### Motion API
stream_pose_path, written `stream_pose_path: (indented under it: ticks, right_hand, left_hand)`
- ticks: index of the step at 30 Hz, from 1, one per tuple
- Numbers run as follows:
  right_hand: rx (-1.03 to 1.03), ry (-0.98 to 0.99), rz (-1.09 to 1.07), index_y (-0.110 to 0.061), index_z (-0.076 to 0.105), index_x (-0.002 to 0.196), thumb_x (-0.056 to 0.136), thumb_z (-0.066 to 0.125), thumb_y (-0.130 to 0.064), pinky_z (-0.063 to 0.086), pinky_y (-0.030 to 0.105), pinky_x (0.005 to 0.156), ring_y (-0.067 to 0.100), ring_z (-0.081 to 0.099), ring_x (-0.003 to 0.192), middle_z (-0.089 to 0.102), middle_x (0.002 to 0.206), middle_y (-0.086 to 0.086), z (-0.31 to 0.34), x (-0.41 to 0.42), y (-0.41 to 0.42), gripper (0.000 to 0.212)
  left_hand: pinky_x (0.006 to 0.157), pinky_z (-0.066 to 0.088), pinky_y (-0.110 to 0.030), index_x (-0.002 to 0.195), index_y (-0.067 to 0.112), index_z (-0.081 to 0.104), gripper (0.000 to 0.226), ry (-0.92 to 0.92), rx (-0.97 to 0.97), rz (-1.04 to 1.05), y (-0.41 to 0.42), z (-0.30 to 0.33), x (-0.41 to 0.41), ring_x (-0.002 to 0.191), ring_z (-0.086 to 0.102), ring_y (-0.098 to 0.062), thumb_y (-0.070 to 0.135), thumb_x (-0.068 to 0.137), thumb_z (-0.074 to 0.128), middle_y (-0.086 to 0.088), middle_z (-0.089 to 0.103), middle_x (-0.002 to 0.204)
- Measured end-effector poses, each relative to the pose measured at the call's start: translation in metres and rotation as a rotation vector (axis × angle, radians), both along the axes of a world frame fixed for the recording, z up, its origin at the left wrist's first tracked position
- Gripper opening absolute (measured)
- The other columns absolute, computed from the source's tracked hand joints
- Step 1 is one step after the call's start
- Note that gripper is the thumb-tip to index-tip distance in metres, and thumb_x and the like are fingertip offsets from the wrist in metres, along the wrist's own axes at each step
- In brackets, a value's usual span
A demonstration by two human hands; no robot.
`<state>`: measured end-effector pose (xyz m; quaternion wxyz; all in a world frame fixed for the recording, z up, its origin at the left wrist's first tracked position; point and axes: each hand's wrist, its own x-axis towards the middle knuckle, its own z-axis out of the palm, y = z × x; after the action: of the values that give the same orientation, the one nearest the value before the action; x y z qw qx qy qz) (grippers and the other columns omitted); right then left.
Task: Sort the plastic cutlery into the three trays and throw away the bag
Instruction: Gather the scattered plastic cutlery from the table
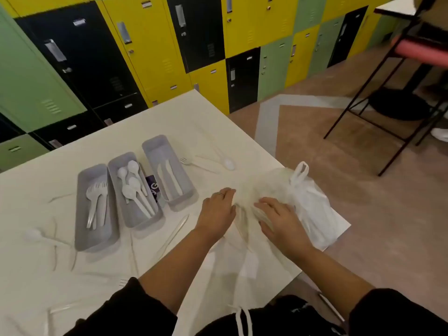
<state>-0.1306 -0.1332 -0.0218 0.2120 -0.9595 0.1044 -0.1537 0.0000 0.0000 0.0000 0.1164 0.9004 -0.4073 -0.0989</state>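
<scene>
Three grey trays stand side by side on the white table [72,282]: the left tray [95,241] holds forks, the middle tray [132,219] holds spoons, the right tray [180,201] holds two knives. A thin white plastic bag [308,202] lies at the table's right corner. My left hand [218,209] and my right hand [278,215] both rest on the bag's near end with fingers curled into the plastic. Loose white cutlery lies scattered: a spoon [228,163] and a fork [194,162] behind the bag, a knife [174,232] near my left forearm, a spoon [36,236] at the left.
Yellow, black and green lockers [145,44] line the wall behind the table. A black-framed stool with a pink seat [421,50] stands on the floor at the right. The table's right edge drops off just beyond the bag.
</scene>
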Motion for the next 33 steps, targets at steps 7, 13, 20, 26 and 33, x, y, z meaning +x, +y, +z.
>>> stream_pose_path:
  ticks: [7, 13, 20, 26, 33]
  right_hand:
    - [0.147, 0.196, 0.118, -0.011, 0.055, 0.126, 0.088, 0.058, -0.014, 0.045, 0.023, 0.082, 0.021, 0.059, 0.107, 0.055, 0.124, 0.003, -0.026, 0.008, 0.014, 0.039]
    - [0.155, 0.293, 0.143, -0.014, 0.053, 0.129, 0.092, 0.054, -0.018, 0.049, 0.030, 0.077, 0.022, 0.057, 0.099, 0.053, 0.119, 0.007, -0.028, 0.019, 0.022, 0.037]
    - [0.146, 0.363, 0.123, -0.013, 0.051, 0.124, 0.091, 0.053, -0.018, 0.039, 0.025, 0.076, 0.022, 0.052, 0.098, 0.050, 0.113, 0.007, -0.024, 0.035, 0.026, 0.033]
    - [0.155, 0.475, 0.009, -0.007, 0.046, 0.120, 0.087, 0.052, -0.007, 0.045, 0.031, 0.081, 0.025, 0.056, 0.098, 0.056, 0.114, 0.011, -0.019, 0.048, 0.028, 0.034]
    - [0.252, 0.557, -0.073, -0.004, 0.056, 0.095, 0.080, 0.057, -0.008, 0.040, 0.031, 0.065, 0.023, 0.053, 0.078, 0.059, 0.093, 0.010, -0.015, 0.056, 0.026, 0.015]
  left_hand:
    - [0.090, 0.044, -0.036, 0.128, 0.012, 0.050, 0.047, 0.054, 0.086, 0.005, 0.024, -0.014, 0.014, 0.113, 0.048, -0.025, -0.008, 0.087, 0.041, -0.007, 0.048, 0.132]
    - [0.091, 0.044, -0.034, 0.124, 0.014, 0.053, 0.051, 0.125, 0.207, -0.090, 0.038, -0.018, 0.022, 0.112, 0.049, -0.025, -0.011, 0.080, 0.044, -0.005, 0.048, 0.129]
    - [0.073, 0.046, -0.032, 0.101, 0.007, 0.056, 0.020, 0.041, 0.265, -0.136, 0.035, -0.015, 0.024, 0.092, 0.054, -0.025, -0.004, 0.086, 0.052, -0.008, 0.051, 0.111]
    - [0.067, 0.033, -0.030, 0.103, 0.008, 0.050, 0.025, -0.045, 0.290, -0.208, 0.034, -0.017, 0.024, 0.097, 0.048, -0.024, -0.007, 0.085, 0.043, -0.009, 0.052, 0.108]
    - [0.074, 0.031, -0.030, 0.117, 0.008, 0.044, 0.033, -0.168, 0.361, -0.300, 0.035, -0.021, 0.024, 0.106, 0.045, -0.027, -0.006, 0.087, 0.043, -0.010, 0.049, 0.118]
